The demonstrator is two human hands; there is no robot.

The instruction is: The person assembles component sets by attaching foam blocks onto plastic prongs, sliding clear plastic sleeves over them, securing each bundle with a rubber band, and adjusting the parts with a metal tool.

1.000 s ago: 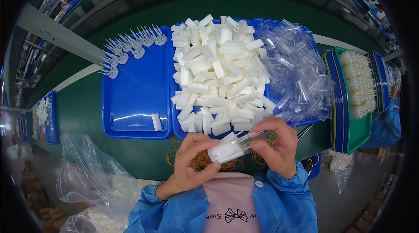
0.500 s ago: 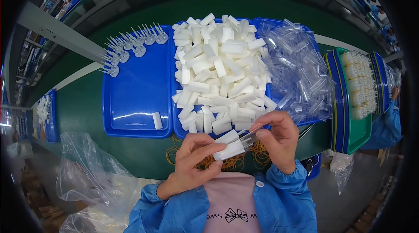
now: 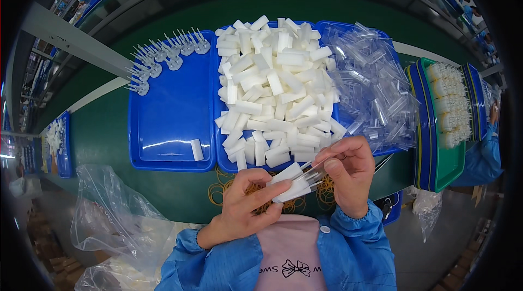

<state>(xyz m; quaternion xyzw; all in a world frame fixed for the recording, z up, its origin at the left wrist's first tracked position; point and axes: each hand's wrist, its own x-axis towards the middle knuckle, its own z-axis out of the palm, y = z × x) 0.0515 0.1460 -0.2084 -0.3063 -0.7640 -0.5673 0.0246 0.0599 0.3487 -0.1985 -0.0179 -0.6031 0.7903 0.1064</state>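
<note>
My left hand (image 3: 242, 204) is closed around a few white blocks (image 3: 293, 188) stacked side by side, thumb below and fingers on top. My right hand (image 3: 351, 176) pinches a clear thin-walled plastic piece (image 3: 314, 174) between thumb and forefinger. That piece meets the right ends of the blocks, and thin pale rods show beside it; the exact fit is too small to make out. Both hands hover at the near edge of a blue tray heaped with similar white blocks (image 3: 278, 86).
A blue tray (image 3: 169, 127) at left holds pronged clear-white parts (image 3: 174, 62) and one white block (image 3: 196, 150). Clear plastic sleeves (image 3: 376, 89) overfill the right tray. Rubber bands (image 3: 219, 190) lie under my hands. Stacked trays (image 3: 455, 163) stand far right; a plastic bag (image 3: 109, 204) hangs left.
The white blocks and my left hand have shifted slightly right and up. The blocks are now closer to my right fingers, with less of the clear piece showing.
</note>
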